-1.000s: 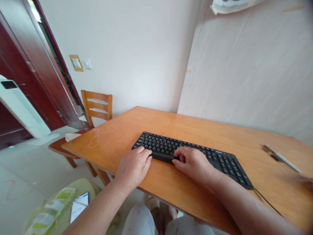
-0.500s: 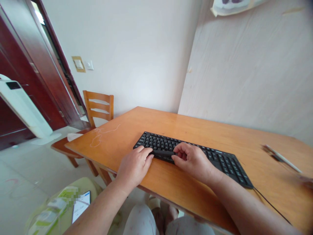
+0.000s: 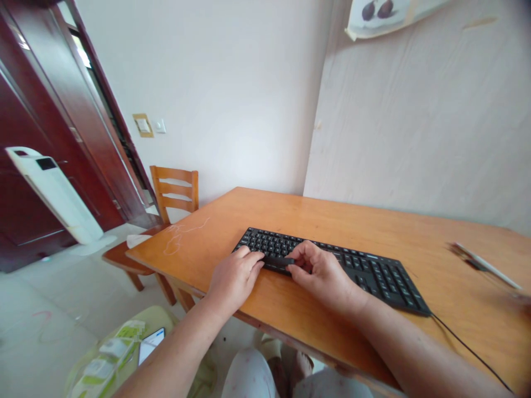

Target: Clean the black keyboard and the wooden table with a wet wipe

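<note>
A black keyboard (image 3: 384,276) lies slantwise on the wooden table. Over its front row, a long black bar that looks like the space bar (image 3: 277,261) spans the gap between my two hands. My left hand (image 3: 234,278) has thumb and fingers closed at the bar's left end, near the keyboard's front left corner. At the other end, my right hand (image 3: 323,273) pinches the bar between thumb and curled fingers. The hands partly cover the lower key rows, so how the bar sits against the keyboard is hard to make out.
Off to the right on the table (image 3: 265,202) lies a thin white stick-like tool (image 3: 493,270), partly blurred. The keyboard's cable (image 3: 468,348) trails to the lower right. A chair (image 3: 176,188) stands behind the left end; a phone (image 3: 151,344) rests on a green stool (image 3: 161,318).
The view has shifted slightly. My right hand has come a little closer to my left, and the bar between them looks lower against the keyboard.
</note>
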The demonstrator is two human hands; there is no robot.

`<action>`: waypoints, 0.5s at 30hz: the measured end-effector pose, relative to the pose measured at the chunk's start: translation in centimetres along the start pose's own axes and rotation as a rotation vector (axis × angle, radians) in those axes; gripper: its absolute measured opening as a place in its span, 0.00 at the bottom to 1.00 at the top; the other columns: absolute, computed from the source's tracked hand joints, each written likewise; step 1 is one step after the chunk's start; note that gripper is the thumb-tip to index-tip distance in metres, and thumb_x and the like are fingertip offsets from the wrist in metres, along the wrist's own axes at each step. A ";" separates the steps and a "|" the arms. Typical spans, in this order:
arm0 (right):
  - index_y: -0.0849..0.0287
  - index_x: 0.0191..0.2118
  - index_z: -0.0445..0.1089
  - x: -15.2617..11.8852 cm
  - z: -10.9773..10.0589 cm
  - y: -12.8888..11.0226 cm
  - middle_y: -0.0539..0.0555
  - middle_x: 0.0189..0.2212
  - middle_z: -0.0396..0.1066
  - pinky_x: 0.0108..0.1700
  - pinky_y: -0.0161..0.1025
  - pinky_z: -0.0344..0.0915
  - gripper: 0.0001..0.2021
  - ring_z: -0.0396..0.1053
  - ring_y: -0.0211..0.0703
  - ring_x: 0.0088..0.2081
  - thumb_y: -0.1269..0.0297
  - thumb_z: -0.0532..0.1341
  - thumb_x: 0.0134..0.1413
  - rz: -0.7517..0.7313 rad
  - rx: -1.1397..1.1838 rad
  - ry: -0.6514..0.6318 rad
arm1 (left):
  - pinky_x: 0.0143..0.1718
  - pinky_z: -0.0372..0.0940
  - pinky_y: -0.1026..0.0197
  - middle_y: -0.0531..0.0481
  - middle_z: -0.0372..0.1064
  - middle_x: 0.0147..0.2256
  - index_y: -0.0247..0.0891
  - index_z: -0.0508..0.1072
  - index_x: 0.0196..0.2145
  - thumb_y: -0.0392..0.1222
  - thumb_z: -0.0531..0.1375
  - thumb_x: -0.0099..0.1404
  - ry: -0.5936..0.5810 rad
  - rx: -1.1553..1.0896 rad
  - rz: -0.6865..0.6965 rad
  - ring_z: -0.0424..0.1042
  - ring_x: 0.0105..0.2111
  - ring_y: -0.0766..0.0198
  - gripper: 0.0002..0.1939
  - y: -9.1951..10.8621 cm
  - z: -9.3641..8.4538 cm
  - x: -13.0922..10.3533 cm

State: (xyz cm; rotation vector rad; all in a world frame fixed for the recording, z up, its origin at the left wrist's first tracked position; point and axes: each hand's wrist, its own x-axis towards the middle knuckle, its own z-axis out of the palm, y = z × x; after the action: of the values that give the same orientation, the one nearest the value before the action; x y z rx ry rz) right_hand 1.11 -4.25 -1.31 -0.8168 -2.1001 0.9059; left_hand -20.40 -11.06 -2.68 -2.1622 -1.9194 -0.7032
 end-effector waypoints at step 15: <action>0.56 0.41 0.68 -0.4 0.7 -0.5 0.51 0.37 0.74 0.42 0.37 0.67 0.07 0.72 0.39 0.38 0.71 0.58 0.56 -0.193 0.071 -0.008 | 0.42 0.67 0.57 0.44 0.71 0.46 0.40 0.73 0.48 0.42 0.54 0.71 0.051 -0.085 0.002 0.73 0.44 0.57 0.12 -0.2 -0.1 0.0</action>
State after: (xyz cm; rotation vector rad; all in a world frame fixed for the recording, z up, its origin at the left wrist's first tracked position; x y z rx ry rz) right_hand 0.66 -5.07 -1.42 -0.5636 -2.0994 0.8754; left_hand -20.58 -11.10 -2.60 -2.1721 -1.8951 -0.8455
